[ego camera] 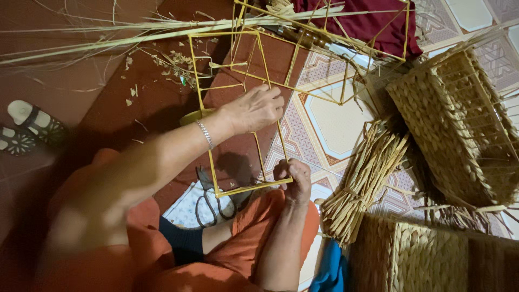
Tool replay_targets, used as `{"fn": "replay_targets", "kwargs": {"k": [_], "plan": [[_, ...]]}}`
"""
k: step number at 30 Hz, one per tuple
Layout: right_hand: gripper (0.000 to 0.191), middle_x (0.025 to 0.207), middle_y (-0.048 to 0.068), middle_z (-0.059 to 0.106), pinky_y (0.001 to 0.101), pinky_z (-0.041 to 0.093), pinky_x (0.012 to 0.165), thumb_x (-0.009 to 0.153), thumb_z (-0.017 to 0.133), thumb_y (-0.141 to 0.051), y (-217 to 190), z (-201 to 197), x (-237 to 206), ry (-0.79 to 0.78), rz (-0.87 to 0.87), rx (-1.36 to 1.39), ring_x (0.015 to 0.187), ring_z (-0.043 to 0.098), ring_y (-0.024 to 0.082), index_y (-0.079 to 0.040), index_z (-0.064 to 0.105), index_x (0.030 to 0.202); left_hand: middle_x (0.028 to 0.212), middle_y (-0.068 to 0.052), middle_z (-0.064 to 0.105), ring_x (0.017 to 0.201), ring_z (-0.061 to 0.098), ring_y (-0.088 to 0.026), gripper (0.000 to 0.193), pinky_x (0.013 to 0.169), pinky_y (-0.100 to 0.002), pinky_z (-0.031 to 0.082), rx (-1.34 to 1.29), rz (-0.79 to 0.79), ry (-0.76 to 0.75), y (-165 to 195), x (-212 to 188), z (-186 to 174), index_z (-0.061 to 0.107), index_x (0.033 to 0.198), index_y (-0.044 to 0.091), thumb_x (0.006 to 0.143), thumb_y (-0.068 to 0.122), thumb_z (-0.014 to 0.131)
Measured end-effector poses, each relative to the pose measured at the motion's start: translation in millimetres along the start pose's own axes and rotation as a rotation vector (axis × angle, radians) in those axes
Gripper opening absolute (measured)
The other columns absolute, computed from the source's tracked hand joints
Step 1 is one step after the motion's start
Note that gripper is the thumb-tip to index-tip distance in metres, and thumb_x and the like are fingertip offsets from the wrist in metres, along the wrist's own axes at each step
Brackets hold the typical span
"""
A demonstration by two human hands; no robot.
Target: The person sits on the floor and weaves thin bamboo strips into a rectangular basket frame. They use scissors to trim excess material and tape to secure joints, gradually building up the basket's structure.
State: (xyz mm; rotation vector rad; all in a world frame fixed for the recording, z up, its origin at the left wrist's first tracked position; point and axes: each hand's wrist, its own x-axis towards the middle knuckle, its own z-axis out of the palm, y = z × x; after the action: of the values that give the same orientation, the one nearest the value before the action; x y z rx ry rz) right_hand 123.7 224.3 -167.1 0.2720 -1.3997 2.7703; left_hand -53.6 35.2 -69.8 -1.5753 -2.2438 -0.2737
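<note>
A yellow wire box frame (208, 135) stands on the floor in front of my knees. My left hand (253, 110), with a silver bracelet on the wrist, is closed around the frame's right upright bar near its middle. My right hand (292, 180) grips the lower right corner of the same frame, fingers curled round the wire. A second yellow wire frame (324, 54) lies just beyond it, leaning against the first.
Black scissors (208, 203) lie on a patterned white cloth under the frame. A bundle of dried plaited straw (362, 184) sits to the right, beside two woven baskets (459, 124) (411, 259). Long reeds (135, 32) cross the top. Sandals (32, 127) rest at the left.
</note>
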Motion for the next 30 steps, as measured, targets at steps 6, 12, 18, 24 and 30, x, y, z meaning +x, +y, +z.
{"fn": "replay_targets", "kwargs": {"k": [6, 12, 18, 24, 30], "plan": [[0.036, 0.072, 0.015, 0.061, 0.0347, 0.046, 0.055, 0.1, 0.062, -0.028, -6, -8, -10, 0.047, 0.004, 0.048, 0.057, 0.055, 0.022, 0.001, 0.059, 0.08, 0.085, -0.006, 0.065, 0.085, 0.062, -0.022, 0.005, 0.076, -0.034, 0.051, 0.113, 0.172, -0.041, -3, 9, 3, 0.067, 0.08, 0.011, 0.082, 0.012, 0.062], [0.024, 0.076, 0.015, 0.063, 0.0327, 0.046, 0.062, 0.096, 0.069, -0.016, -8, -19, -19, -0.052, -0.004, -0.031, 0.065, 0.056, 0.02, 0.003, 0.06, 0.086, 0.087, -0.007, 0.064, 0.089, 0.063, -0.024, 0.002, 0.077, -0.037, 0.053, 0.061, 0.068, 0.028, 4, 7, 6, 0.066, 0.083, 0.01, 0.083, 0.01, 0.064], [0.032, 0.075, 0.013, 0.062, 0.03, 0.045, 0.059, 0.098, 0.076, -0.023, 0, -28, -18, -0.044, 0.012, -0.009, 0.064, 0.055, 0.018, 0.0, 0.058, 0.085, 0.096, -0.015, 0.063, 0.087, 0.062, -0.027, 0.007, 0.075, -0.041, 0.052, -0.131, -0.262, 0.138, 47, -25, -13, 0.065, 0.093, 0.002, 0.086, 0.003, 0.063], [0.037, 0.087, 0.01, 0.067, 0.028, 0.051, 0.064, 0.094, 0.078, -0.032, 5, -35, -10, 0.071, 0.027, -0.104, 0.07, 0.062, 0.016, -0.001, 0.059, 0.104, 0.09, -0.015, 0.062, 0.089, 0.063, -0.032, 0.013, 0.078, -0.045, 0.055, -0.441, -0.274, 0.064, 142, -54, -39, 0.062, 0.092, 0.0, 0.087, 0.012, 0.067], [0.037, 0.091, 0.005, 0.065, 0.0247, 0.051, 0.071, 0.1, 0.074, -0.033, 10, -41, -9, 0.116, 0.054, -0.034, 0.078, 0.061, 0.011, 0.001, 0.061, 0.107, 0.093, -0.017, 0.062, 0.092, 0.064, -0.032, 0.013, 0.076, -0.042, 0.055, -0.373, -0.356, 0.083, 155, -36, -25, 0.062, 0.095, -0.001, 0.086, 0.008, 0.063]]}}
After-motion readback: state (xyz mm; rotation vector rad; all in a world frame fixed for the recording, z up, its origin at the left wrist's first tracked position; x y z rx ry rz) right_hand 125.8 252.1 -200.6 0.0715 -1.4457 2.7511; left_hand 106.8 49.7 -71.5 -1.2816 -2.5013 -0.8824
